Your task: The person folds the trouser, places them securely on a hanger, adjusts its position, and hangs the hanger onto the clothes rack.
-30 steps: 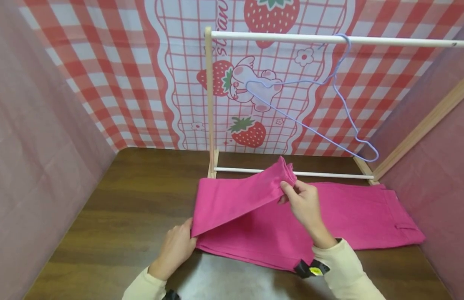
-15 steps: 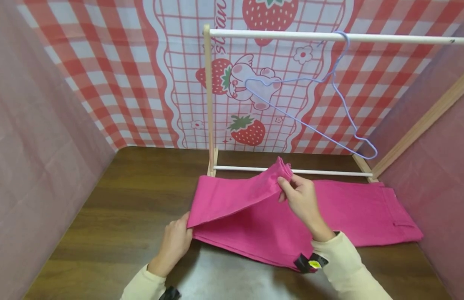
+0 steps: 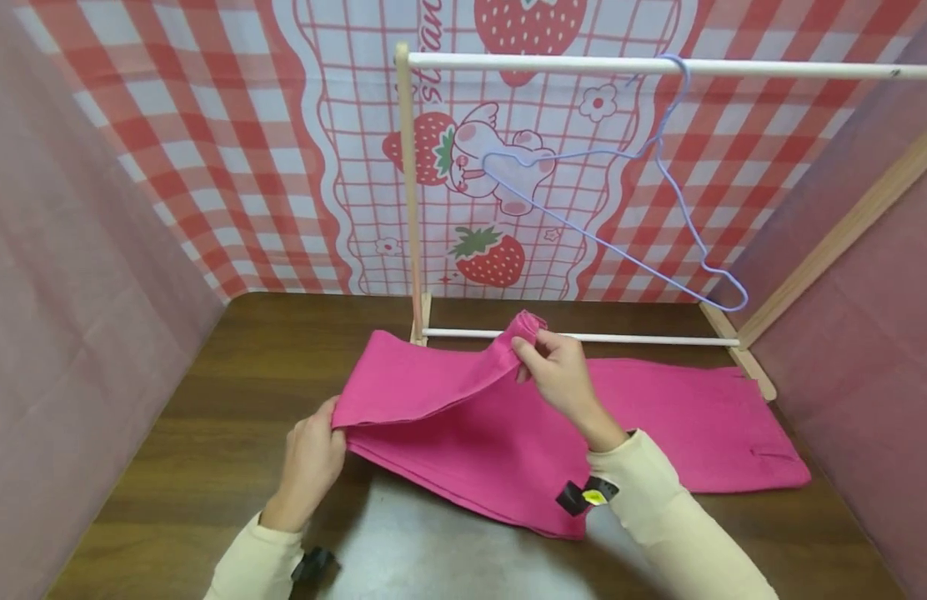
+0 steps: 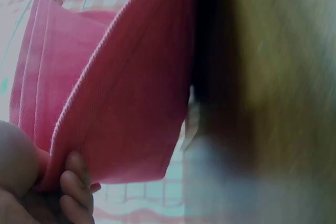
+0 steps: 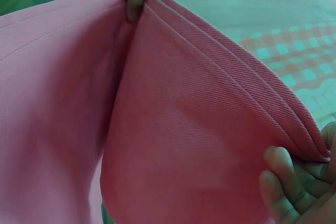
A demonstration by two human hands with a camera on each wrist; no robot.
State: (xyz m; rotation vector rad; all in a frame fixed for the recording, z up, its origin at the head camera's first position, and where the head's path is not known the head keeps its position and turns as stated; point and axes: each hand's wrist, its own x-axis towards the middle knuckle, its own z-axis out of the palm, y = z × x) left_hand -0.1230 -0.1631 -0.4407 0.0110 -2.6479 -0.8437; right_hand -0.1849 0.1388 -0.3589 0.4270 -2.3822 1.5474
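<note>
Bright pink trousers (image 3: 658, 417) lie lengthwise on the table, folded, with the waistband at the right. Their leg end doubles back over the rest as a raised flap (image 3: 411, 383). My left hand (image 3: 311, 458) grips the near corner of the fold at the left; in the left wrist view its fingers (image 4: 77, 182) curl round the cloth edge. My right hand (image 3: 561, 371) pinches the hem end between thumb and fingers, holding it above the lower layers. The right wrist view has the stitched cloth (image 5: 199, 103) stretched between both hands.
Behind the trousers stands a rack with a white top rail (image 3: 553, 63), a wooden post (image 3: 409, 192) and a low white bar (image 3: 636, 338). A lilac wire hanger (image 3: 583, 232) hangs from the rail. Pink cloth walls (image 3: 73, 333) flank the brown table (image 3: 231, 392).
Both hands have shifted left, and the left hand has risen slightly with the fold. The trousers have slid left along the table, their waistband end too.
</note>
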